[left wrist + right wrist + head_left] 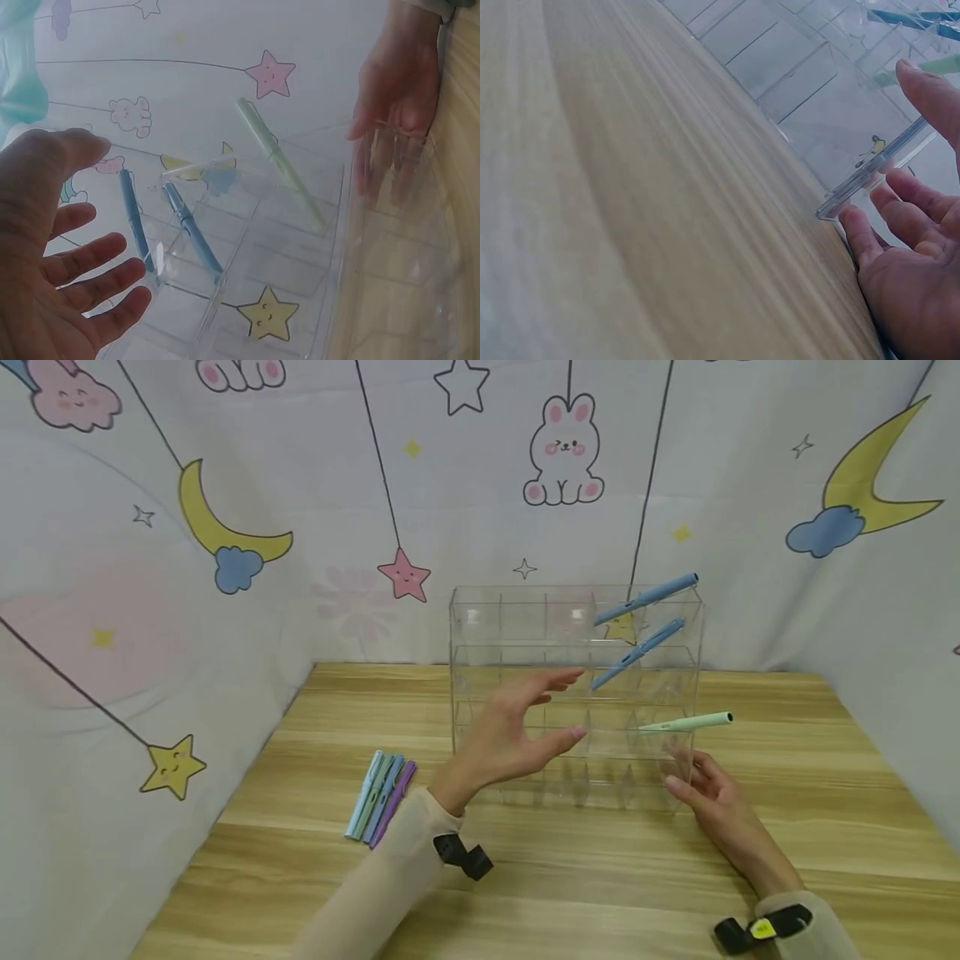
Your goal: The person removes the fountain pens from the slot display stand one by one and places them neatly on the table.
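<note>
A clear acrylic compartment organizer stands on the table. My right hand holds its lower right side, the thumb in front and the fingers behind the side panel. My left hand hovers before the middle rows, fingers spread and holding nothing, as the left wrist view also shows. Out of the right-hand compartments lean an upper blue pen, a lower blue pen one row down, and a pale green pen below, its end jutting past the right side.
Left of the organizer, several capped pens lie side by side on the wooden table: light blue, green, blue and purple. Behind hangs a white cloth printed with stars, moons and rabbits.
</note>
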A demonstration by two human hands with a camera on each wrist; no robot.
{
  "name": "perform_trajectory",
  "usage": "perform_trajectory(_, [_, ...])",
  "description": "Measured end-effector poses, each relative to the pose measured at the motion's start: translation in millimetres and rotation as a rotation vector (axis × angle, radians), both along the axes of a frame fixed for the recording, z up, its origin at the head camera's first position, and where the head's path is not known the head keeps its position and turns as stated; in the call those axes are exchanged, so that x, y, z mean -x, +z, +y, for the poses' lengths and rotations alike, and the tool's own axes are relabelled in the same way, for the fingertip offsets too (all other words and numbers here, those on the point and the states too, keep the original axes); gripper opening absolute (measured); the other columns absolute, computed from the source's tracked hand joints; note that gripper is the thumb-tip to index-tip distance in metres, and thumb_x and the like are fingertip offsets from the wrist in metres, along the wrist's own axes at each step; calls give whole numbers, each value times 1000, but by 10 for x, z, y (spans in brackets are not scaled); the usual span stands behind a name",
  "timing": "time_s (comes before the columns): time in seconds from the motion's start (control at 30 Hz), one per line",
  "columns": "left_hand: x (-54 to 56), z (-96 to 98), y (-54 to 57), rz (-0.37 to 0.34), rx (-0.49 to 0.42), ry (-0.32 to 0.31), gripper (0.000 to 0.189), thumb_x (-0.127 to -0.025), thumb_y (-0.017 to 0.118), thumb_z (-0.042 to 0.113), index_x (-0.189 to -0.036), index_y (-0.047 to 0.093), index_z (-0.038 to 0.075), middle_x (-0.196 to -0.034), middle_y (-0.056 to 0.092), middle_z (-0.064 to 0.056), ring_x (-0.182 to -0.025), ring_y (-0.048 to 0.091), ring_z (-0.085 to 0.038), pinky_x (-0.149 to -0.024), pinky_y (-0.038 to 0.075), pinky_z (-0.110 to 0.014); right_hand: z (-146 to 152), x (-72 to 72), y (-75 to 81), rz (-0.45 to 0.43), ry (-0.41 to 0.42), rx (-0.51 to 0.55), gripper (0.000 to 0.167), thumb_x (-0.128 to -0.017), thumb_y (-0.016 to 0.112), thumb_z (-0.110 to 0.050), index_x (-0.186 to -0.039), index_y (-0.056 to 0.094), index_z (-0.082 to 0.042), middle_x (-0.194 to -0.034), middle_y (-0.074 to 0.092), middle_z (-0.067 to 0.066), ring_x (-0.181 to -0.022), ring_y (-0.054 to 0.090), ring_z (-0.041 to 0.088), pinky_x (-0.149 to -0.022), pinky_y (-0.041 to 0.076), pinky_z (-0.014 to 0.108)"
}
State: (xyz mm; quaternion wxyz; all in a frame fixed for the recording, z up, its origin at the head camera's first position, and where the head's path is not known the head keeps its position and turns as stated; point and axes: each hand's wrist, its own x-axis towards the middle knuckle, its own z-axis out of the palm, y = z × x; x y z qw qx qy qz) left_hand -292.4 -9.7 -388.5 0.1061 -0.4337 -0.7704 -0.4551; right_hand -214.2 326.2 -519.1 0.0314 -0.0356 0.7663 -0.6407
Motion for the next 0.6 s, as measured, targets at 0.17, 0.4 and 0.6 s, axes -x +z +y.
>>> perform_trajectory(0.17, [-14, 281, 24, -2, -13, -40, 63, -97, 79, 28, -154, 56, 15, -151, 66, -7, -135, 65, -22, -112, 57, -34, -2, -6, -8, -1, -4, 23, 55, -112, 57, -19, -164, 38, -12, -151, 55, -16, -129, 57, -12, -100, 46, 7])
perform_trajectory(0.4, [-41, 506, 46, 14, 20, -81, 63, -98, 78, 29, -156, 55, 16, -153, 65, -4, -136, 66, -23, -111, 57, -32, -25, -5, -3, -20, -6, -13, 58, -113, 57, -22, -166, 35, -13, -161, 52, 2, -131, 54, -12, -100, 45, 7])
perform_trajectory(0.6, [-62, 696, 9, 83, 53, -101, 63, -98, 79, 27, -154, 56, 13, -150, 66, -5, -133, 66, -17, -111, 51, -19, 7, 4, 5, -12, 7, 49, 54, -112, 57, -18, -163, 39, -16, -153, 54, -14, -131, 52, -13, -101, 45, 7])
